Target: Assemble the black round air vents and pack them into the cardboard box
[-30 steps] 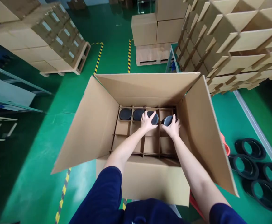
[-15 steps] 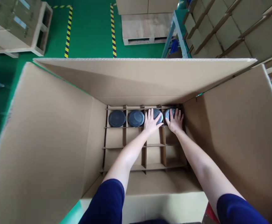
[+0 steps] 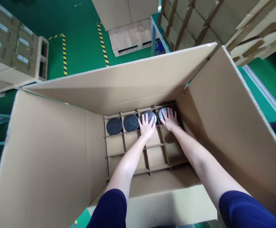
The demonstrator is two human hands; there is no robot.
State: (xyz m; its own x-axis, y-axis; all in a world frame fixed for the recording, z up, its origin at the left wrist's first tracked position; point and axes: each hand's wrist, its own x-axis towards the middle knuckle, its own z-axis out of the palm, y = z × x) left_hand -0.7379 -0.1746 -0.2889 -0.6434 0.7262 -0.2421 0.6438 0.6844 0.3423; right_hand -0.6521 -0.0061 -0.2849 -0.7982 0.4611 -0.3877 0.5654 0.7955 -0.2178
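Observation:
Inside a large open cardboard box (image 3: 57, 158), a cardboard divider grid (image 3: 149, 146) forms rows of cells. The far row holds dark, round-topped objects, among them one at the left end (image 3: 114, 126) and another beside it (image 3: 131, 123). My left hand (image 3: 146, 127) lies with fingers spread on the third dark round object (image 3: 152, 116). At the far right corner, my right hand (image 3: 170, 120) rests with fingers apart on the fourth, greyish round object (image 3: 161, 113). Both hands partly cover the tops beneath them.
The box's raised flaps (image 3: 128, 79) surround the grid. Beyond are a pallet of cartons (image 3: 14, 47) at left, a wooden pallet (image 3: 130, 36) with boxes at the back, and stacked cardboard (image 3: 199, 22) at right. Yellow-black tape (image 3: 64, 53) marks the green floor.
My view has turned, so the box appears tilted and shifted left. Both hands stay on the same two round objects, with the right hand's fingers slightly shifted.

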